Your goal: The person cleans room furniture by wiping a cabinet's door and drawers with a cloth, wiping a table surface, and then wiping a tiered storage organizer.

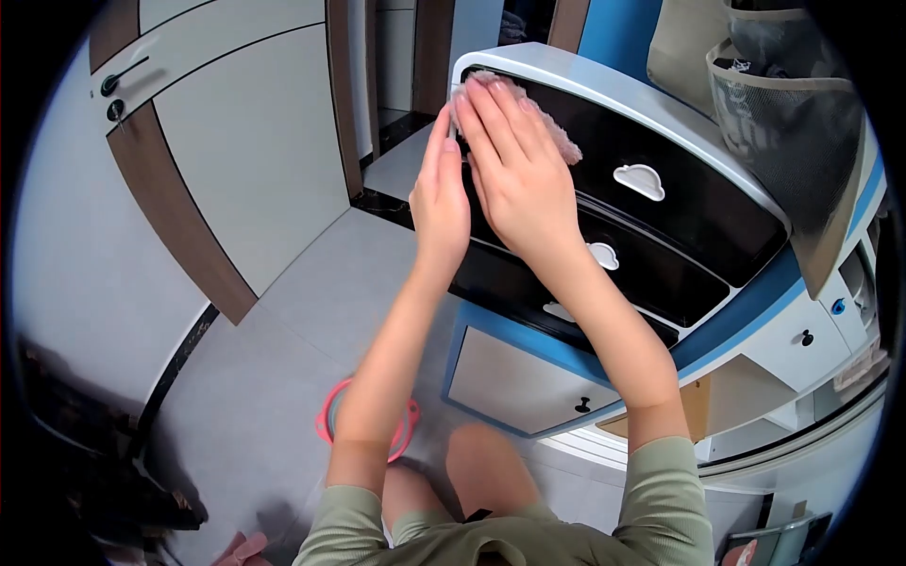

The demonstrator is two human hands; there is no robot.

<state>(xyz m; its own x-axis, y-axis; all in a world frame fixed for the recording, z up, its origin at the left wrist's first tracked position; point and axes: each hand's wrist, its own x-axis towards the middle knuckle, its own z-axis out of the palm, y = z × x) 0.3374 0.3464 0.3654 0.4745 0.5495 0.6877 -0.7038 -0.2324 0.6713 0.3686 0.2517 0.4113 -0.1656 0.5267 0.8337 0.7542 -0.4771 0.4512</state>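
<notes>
My right hand (519, 160) holds a fluffy pink cloth (559, 137) against the black front of the top drawer (679, 156), near its upper left corner. Its fingers are stretched out over the cloth, and the palm side is hidden. My left hand (442, 203) is beside it at the left edge of the white drawer cabinet (585, 71), fingers straight and pointing up. Whether its fingertips touch the cloth or only the cabinet's edge, I cannot tell. A white cloud-shaped handle (640, 182) sits on the top drawer, right of my hands.
Below stands a blue-edged white cupboard (528, 377) with a black knob. A pink-rimmed basin (408, 429) is on the grey floor (283, 377) by my legs. Mesh pockets (779, 123) hang at the right. A white door (250, 141) stands at the left, and dark items lie lower left.
</notes>
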